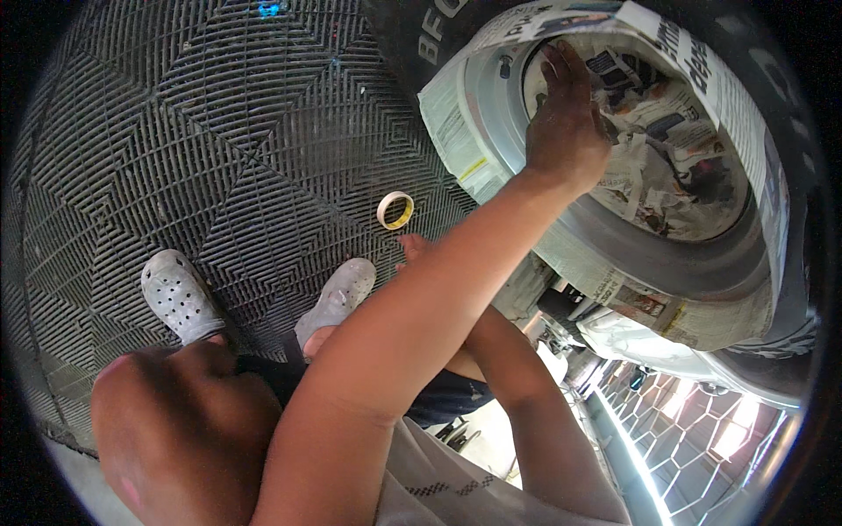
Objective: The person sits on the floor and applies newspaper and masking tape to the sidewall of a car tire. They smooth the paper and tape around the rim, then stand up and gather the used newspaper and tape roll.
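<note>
- Over at the upper right, crumpled, overlapping newsprint (675, 149) fills the round middle of a smooth grey metal wheel rim (491, 110)
- Larger, flatter newspaper sheets (456, 131) flare around that rim like a loose collar, their creased edges lapping the black rubber tyre (408, 39), which carries pale lettering
- The left hand (570, 131) is opened out, its fingers laid along the newsprint by the upper left of the rim
- The right hand (412, 250) pokes out beneath the left forearm (421, 324); I see only its fingers and cannot tell whether it is closed
- Just beside those fingers, a thin ring of tape (407, 213), pale outside and yellow within, sits on the mat
- The dark mat (219, 131) is all narrow slats, set in nested diamonds
- Below are rounded grey clogs (178, 289), dotted with holes
- At the lower right, hexagonal mesh (667, 438) stretches away
</note>
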{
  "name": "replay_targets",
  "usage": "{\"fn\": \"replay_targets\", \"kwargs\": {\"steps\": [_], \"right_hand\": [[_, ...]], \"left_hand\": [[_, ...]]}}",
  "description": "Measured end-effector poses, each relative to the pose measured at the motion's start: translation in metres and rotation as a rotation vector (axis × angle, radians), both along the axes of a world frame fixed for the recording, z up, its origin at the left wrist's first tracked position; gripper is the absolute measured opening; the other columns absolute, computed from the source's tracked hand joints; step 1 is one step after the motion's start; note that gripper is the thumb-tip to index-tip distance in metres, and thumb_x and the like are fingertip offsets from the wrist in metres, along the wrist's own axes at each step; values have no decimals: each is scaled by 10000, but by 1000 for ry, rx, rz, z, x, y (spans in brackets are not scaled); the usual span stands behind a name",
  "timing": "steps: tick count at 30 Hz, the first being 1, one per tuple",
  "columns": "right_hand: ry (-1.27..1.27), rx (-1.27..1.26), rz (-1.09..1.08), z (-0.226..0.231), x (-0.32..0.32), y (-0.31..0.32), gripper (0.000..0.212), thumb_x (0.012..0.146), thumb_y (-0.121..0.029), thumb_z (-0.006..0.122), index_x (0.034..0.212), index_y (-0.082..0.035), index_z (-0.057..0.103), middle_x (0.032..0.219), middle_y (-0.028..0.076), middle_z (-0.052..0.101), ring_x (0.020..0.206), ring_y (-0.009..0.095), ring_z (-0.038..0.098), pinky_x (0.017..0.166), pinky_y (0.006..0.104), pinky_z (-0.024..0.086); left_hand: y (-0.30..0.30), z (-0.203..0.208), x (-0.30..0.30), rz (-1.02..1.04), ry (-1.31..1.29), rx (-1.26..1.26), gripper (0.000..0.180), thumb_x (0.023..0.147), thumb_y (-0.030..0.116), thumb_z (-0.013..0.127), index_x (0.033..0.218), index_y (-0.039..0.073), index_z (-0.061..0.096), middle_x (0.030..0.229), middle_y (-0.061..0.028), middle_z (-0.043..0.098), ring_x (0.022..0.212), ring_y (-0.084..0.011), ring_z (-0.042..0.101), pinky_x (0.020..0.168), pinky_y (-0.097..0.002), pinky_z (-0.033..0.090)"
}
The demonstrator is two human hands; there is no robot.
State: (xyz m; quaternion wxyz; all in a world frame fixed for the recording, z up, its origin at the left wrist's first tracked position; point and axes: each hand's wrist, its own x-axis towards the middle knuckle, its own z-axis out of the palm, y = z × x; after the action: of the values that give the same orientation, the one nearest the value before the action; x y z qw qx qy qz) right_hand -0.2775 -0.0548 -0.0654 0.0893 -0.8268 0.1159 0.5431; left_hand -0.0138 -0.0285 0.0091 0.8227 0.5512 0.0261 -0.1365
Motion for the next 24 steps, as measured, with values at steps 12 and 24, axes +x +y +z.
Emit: {"fn": "replay_targets", "kwargs": {"steps": [12,24], "right_hand": [[-192,181,-21,-64,23,-17,489,985,-347,669,1371,-48,639,1468,160,621,1344,334,583,1096,458,483],[-506,-129,470,-144,-36,-50,409,864,-217,792,1223,-88,644,1125,94,655,1127,288,645,957,458,542]], "left_hand": [[8,-43,-4,-414,-1,48,777,1068,166,432,1664,0,-38,1596,-379,350,1444,-488,442,1196,-462,389],[23,-16,9,-220,-162,76,719,1109,208,417,1700,147,12,1607,-350,383,1476,-490,409,1222,-465,359]]}}
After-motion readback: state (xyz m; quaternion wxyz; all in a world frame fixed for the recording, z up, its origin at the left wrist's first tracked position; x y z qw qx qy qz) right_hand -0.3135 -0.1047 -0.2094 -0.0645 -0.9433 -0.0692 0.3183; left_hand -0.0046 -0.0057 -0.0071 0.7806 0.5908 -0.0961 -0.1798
